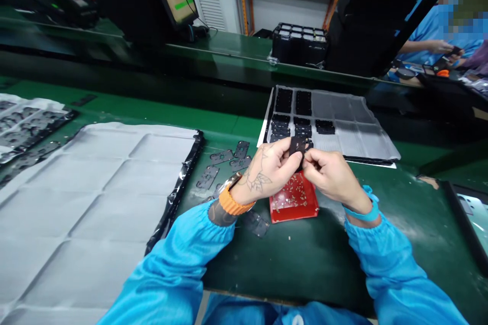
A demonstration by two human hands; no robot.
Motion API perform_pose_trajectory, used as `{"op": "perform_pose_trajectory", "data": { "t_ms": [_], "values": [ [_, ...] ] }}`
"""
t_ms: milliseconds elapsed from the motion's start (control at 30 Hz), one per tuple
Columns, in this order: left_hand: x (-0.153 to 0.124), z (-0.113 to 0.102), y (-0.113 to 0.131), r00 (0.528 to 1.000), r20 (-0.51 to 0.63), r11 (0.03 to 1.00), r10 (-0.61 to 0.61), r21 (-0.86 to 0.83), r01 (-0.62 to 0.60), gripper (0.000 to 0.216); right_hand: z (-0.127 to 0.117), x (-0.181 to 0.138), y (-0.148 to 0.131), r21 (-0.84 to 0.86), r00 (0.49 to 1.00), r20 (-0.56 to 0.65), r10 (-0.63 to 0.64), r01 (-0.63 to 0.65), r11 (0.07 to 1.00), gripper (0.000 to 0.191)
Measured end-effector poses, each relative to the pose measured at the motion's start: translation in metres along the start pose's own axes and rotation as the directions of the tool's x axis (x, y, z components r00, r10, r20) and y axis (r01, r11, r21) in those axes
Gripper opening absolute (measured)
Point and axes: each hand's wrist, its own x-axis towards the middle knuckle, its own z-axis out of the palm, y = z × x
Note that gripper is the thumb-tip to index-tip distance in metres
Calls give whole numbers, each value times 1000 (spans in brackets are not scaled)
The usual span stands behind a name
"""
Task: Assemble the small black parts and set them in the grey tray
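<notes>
My left hand (pixel 271 165) grips a thin black plastic plate (pixel 298 145) with cut-outs, thumb in front and fingers behind. At the plate's right edge, the fingers of my right hand (pixel 328 172) are pinched together; whatever is between them is too small to make out. Just below both hands lies a red tray (pixel 293 216) scattered with many tiny brass-coloured pieces. Several similar black plates (pixel 208 176) lie loose on the green table to the left of my left wrist, some partly hidden by it.
A large white divided tray (pixel 110 188) fills the left side. Behind my hands, another divided tray (pixel 339 106) holds stacks of black plates. A black box (pixel 299 45) stands on the raised ledge. At far right, a co-worker's hands (pixel 442 48) hold a dark part.
</notes>
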Motion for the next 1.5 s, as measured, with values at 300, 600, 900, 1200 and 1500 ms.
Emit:
{"op": "perform_pose_trajectory", "data": {
  "t_ms": [300,600,900,1200,1500],
  "values": [
    [0,1,-2,1000,4,997,26,77,-26,23,1,2,3,67,996,72,45,-50,996,21],
    [-1,-4,3,996,83,992,39,113,-48,28,-20,-1,4,268,989,-69,132,-109,957,18],
    [-6,-3,-1,967,121,914,225,316,-253,29,-19,3,4,363,985,49,167,-173,916,13],
    [-7,0,0,949,146,872,280,374,-315,26,-13,8,8,370,987,5,161,-151,917,7],
    [-6,0,-1,956,124,914,265,285,-290,30,-10,8,7,409,989,-44,138,-108,906,8]
  ]
}}
